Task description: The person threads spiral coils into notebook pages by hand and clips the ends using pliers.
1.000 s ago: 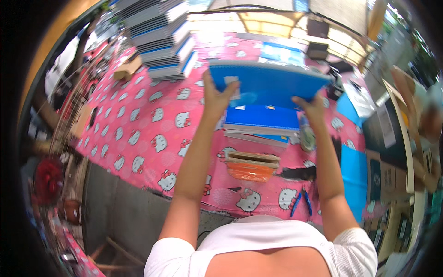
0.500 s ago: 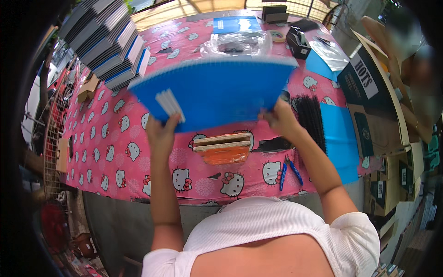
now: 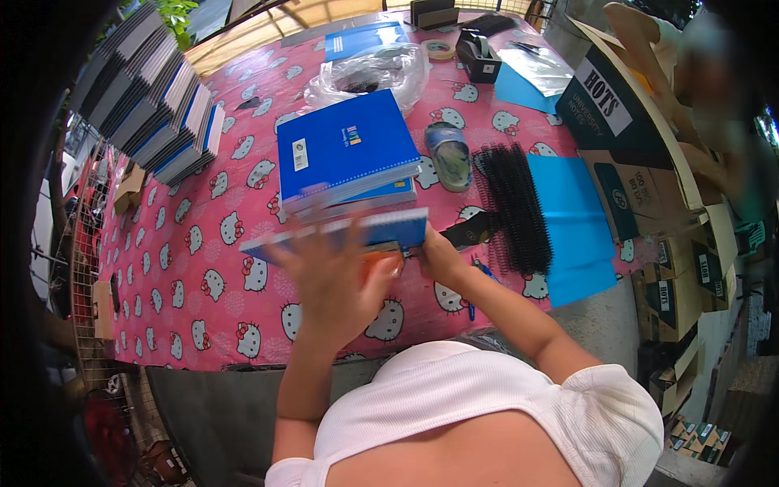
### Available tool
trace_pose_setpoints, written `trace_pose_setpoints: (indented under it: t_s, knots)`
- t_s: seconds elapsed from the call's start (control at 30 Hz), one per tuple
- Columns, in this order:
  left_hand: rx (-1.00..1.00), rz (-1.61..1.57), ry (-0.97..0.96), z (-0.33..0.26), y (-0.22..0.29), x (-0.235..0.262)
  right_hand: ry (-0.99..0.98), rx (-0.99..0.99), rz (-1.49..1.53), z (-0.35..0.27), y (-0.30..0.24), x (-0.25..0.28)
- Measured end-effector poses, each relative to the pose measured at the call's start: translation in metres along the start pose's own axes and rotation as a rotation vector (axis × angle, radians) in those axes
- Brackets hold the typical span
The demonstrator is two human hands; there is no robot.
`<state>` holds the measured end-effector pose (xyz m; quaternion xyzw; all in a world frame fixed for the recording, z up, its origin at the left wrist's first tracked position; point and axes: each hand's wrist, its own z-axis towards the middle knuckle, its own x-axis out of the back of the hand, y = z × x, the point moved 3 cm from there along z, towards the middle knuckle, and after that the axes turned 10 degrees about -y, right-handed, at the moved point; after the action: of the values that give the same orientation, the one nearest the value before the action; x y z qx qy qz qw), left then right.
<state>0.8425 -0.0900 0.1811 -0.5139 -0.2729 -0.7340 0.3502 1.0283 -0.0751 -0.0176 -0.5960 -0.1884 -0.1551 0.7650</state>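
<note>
A blue spiral notebook (image 3: pixel 398 229) stands tilted nearly edge-on in front of me. Its right end is gripped by my right hand (image 3: pixel 440 253). My left hand (image 3: pixel 329 276), smeared by motion, has its fingers spread before the notebook's left half; whether it touches the cover I cannot tell. Partly hidden behind that hand is a wooden block with an orange side (image 3: pixel 381 266). Just beyond lies a stack of blue notebooks (image 3: pixel 345 146). Blue-handled pliers (image 3: pixel 473 286) lie partly behind my right forearm.
Black plastic coils (image 3: pixel 515 211) lie on blue sheets (image 3: pixel 576 227) at the right, near an oval blue-green object (image 3: pixel 449 156). A tall notebook pile (image 3: pixel 154 105) stands far left. Farther back are a plastic bag (image 3: pixel 369 77) and tape dispenser (image 3: pixel 479 57). A person sits beyond the carton (image 3: pixel 617 122).
The notebook, held by both hands with its cover facing up, has come down nearer and tipped on edge. My left hand has let go and spread. The notebook stack is uncovered.
</note>
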Motion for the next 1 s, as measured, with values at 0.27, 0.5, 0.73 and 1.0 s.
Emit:
trace_pose_setpoints:
  t_s: [0.27,0.5,0.73,1.0]
  knots:
    - [-0.039,-0.25,0.063,0.041,0.01,-0.042,0.206,-0.548,-0.96,0.021,0.029,0.128]
    - [-0.058,-0.28,0.156,0.051,0.005,-0.051,0.009,-1.148,-0.663,0.017,0.059,0.185]
    - [-0.04,-0.324,0.101,0.055,0.015,-0.047,0.025,-1.117,-0.619,0.036,0.061,0.189]
    - [-0.366,-1.221,0.06,0.062,0.087,-0.039,0.037,-0.831,-0.517,0.011,0.092,0.217]
